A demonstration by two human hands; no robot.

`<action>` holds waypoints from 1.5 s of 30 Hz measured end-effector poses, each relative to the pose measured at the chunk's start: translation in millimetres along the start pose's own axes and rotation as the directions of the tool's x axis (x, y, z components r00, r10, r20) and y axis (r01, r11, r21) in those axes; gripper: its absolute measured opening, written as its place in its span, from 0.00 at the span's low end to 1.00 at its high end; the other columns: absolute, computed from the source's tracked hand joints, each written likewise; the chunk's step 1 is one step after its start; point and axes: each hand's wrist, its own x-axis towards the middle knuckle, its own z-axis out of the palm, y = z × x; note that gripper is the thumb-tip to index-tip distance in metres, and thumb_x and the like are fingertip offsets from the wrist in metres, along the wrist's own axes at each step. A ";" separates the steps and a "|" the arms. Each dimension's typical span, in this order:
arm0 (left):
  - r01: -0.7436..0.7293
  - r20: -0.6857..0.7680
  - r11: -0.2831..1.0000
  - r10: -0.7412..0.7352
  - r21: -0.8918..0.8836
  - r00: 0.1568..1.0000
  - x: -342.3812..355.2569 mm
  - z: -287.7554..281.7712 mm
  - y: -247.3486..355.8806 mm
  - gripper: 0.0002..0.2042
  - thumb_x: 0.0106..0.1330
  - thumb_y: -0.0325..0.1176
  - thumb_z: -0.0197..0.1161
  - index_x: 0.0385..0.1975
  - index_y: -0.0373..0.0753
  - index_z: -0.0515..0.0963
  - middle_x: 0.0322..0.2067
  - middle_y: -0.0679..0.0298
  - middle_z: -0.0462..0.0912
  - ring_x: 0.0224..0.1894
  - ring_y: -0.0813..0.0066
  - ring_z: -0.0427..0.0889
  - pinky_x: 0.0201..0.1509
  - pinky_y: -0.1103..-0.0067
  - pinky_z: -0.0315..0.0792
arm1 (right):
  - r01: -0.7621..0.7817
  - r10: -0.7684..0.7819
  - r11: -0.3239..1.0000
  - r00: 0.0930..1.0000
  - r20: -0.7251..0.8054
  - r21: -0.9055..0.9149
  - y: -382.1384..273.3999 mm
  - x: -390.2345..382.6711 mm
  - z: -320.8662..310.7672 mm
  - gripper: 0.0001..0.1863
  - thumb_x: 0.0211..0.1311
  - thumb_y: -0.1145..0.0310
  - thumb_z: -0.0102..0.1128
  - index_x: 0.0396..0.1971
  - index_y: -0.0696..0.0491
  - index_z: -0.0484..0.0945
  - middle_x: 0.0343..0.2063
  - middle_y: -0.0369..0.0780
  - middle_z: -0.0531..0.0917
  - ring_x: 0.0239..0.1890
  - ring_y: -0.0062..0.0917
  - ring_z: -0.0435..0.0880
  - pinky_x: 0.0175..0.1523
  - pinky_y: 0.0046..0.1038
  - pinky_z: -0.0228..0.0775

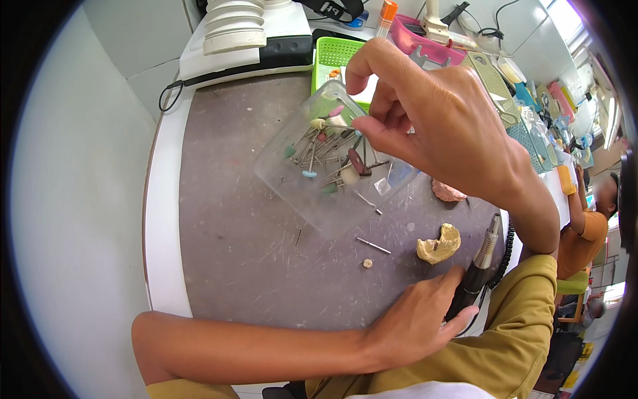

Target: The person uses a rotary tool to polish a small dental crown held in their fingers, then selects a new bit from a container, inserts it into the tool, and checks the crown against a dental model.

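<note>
My left hand [419,318] is wrapped around a black and silver rotary handpiece [475,279], whose metal tip points up and away. Over a clear plastic box [292,189] hovers my right hand [425,110], its thumb and index fingertips apart. Inside the box lie several rotary bits with metal shanks, among them a pale yellow bit [318,124] close to my thumb tip, a pink bit [336,111], a light blue bit [309,173] and a brown disc bit [357,161]. A cream, curved dental piece [439,244] rests beside the handpiece tip.
On the grey mat [232,219] lie a loose metal shank [373,245] and a small beige ring [367,263]. A pink lump [448,191] sits beneath my right wrist. Behind are a green basket [332,48], a pink tray [407,33] and a ribbed white hose [234,26]. A person [585,229] sits at far right.
</note>
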 end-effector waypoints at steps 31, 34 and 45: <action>-0.055 -0.052 0.997 0.058 0.049 0.997 -2.9 -0.2 -0.2 0.16 0.66 0.35 0.63 0.40 0.29 0.66 0.27 0.44 0.76 0.27 0.46 0.81 0.31 0.61 0.72 | 0.332 -0.323 0.934 0.943 0.082 -0.135 11.4 33.5 -6.8 0.15 0.56 0.65 0.70 0.43 0.51 0.82 0.34 0.38 0.85 0.29 0.32 0.84 0.36 0.33 0.75; -0.065 -0.057 0.995 0.069 0.071 0.996 -3.3 1.3 -1.9 0.16 0.66 0.35 0.63 0.39 0.29 0.65 0.27 0.44 0.77 0.27 0.47 0.80 0.31 0.61 0.72 | 0.350 -0.348 0.929 0.937 0.039 -0.118 13.3 31.2 -5.0 0.15 0.55 0.64 0.70 0.43 0.51 0.82 0.34 0.38 0.85 0.29 0.32 0.84 0.36 0.32 0.75; -0.088 -0.049 0.993 0.092 0.074 0.995 -3.7 1.2 -2.8 0.16 0.67 0.35 0.62 0.39 0.29 0.65 0.27 0.44 0.77 0.26 0.47 0.80 0.32 0.62 0.72 | 0.129 -0.100 0.966 0.986 0.136 -0.226 -1.7 24.8 0.0 0.12 0.59 0.72 0.65 0.44 0.50 0.81 0.30 0.40 0.87 0.30 0.34 0.86 0.38 0.35 0.77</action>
